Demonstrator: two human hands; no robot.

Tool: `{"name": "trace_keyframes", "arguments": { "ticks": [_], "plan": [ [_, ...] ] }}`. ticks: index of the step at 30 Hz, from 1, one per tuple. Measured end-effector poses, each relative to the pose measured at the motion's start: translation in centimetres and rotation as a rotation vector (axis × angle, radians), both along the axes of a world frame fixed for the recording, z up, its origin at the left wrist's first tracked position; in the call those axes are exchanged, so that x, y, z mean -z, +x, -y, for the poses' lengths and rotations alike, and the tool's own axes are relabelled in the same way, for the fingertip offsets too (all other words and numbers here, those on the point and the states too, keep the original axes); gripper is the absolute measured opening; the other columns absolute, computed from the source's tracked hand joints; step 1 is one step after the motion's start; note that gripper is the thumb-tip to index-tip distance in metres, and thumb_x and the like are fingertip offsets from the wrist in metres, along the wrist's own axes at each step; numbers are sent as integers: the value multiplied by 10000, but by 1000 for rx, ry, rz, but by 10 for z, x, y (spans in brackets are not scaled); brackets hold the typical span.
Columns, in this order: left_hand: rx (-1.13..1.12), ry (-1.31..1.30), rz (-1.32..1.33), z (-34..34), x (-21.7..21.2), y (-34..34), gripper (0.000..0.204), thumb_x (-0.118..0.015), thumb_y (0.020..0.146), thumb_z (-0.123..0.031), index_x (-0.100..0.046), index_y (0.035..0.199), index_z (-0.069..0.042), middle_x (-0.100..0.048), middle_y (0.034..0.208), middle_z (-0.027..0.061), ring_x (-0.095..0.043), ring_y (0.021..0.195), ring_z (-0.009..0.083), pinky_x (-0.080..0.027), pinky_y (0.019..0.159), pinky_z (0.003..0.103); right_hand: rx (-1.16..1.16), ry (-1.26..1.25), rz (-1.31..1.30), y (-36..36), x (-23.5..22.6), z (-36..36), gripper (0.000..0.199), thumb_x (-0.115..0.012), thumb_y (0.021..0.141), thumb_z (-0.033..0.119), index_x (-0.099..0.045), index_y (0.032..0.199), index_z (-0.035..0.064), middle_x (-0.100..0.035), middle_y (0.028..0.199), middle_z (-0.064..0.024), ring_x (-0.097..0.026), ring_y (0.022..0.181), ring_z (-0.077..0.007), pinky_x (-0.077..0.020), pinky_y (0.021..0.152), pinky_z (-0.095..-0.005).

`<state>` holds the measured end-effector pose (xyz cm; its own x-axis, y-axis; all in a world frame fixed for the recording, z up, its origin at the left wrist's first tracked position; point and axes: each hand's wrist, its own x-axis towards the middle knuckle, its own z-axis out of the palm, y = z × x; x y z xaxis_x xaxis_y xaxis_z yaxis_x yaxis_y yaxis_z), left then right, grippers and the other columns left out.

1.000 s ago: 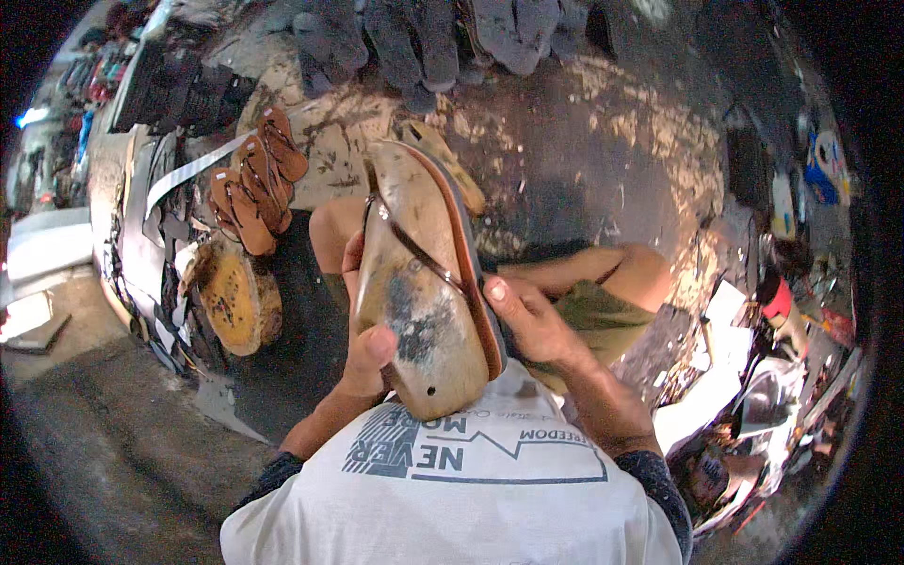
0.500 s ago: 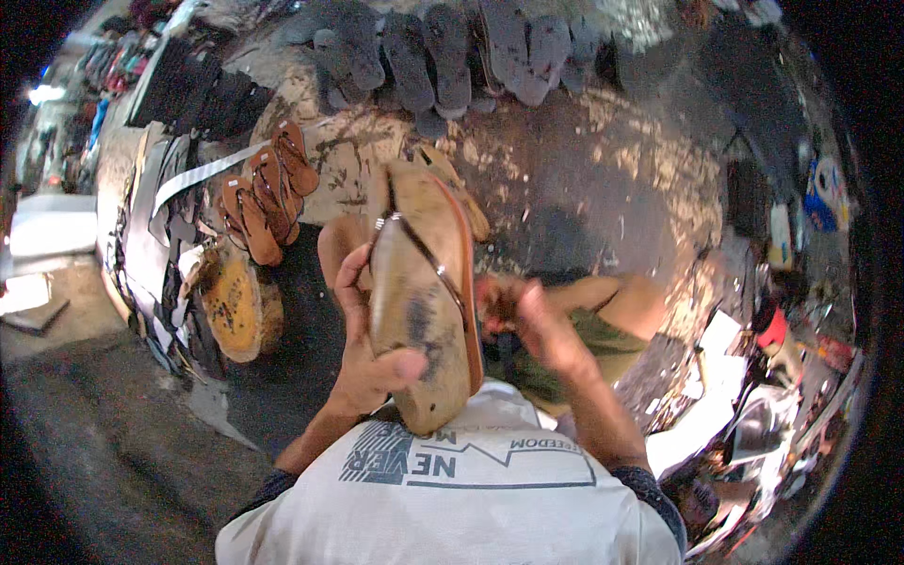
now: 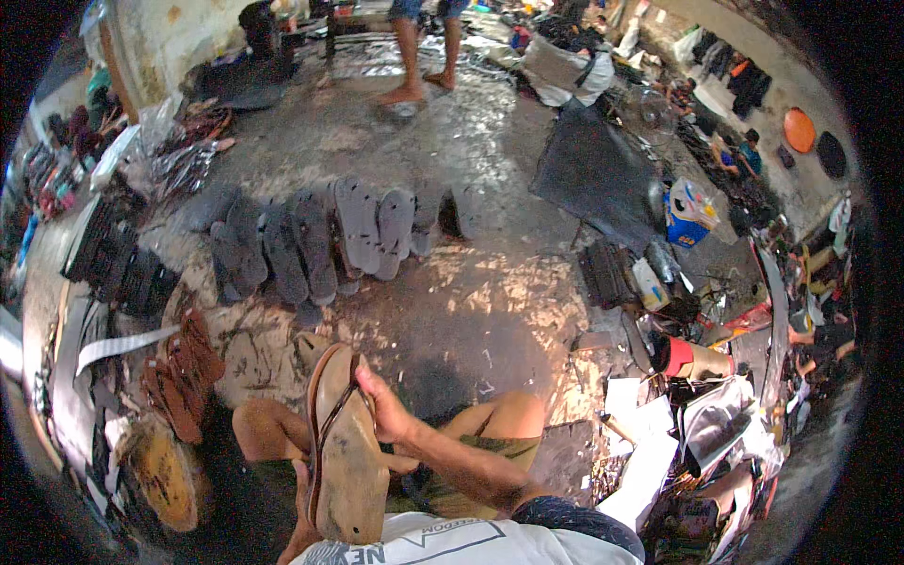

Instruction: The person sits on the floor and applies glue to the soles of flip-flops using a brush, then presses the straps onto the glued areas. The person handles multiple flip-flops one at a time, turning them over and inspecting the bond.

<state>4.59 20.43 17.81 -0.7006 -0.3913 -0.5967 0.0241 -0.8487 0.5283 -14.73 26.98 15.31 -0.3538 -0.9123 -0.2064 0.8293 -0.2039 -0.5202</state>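
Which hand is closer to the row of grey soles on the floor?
Right. The right hand grips the sandal near its top end, closer to the grey soles. The left hand holds the sandal's bottom end, by the shirt.

Grey soles (image 3: pixel 320 235) on seemingly concrete floor (image 3: pixel 471 311)

I see my right hand (image 3: pixel 391 419) with its fingers (image 3: pixel 363 377) closed on the strap of a brown sandal (image 3: pixel 344 452), held upright. My left hand (image 3: pixel 303 532) grips its heel from below. Beyond the fingers, grey soles (image 3: pixel 320 235) lie in a row on the floor (image 3: pixel 490 311).

row of grey soles (image 3: pixel 330 235), brown sandals (image 3: pixel 179 377), wooden block (image 3: pixel 165 471)
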Motion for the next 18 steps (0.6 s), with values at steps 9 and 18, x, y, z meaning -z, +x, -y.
{"name": "trace_keyframes", "arguments": {
  "ticks": [9, 18],
  "plan": [
    [-39, -26, 57, 6, -4, 25, 491, -579, 1023, -442, -536, 1323, -56, -609, 1254, 96, -579, 1166, 219, -469, 1007, 358, 86, 45, 145, 26, -10, 9, 687, -550, 997, 597, -451, 1526, 169, -584, 1441, -76, -587, 1285, -249, -462, 1109, -476],
    [414, -1016, 378, 38, -24, 52, 457, -513, 1085, -362, -534, 1427, -59, -628, 1192, 81, -585, 1083, 209, -466, 955, 357, -97, 88, -269, -18, -26, 2, 647, -550, 999, 606, -658, 1233, 12, -712, 1178, -131, -687, 1039, -222, -548, 940, -397]
  ]
}}
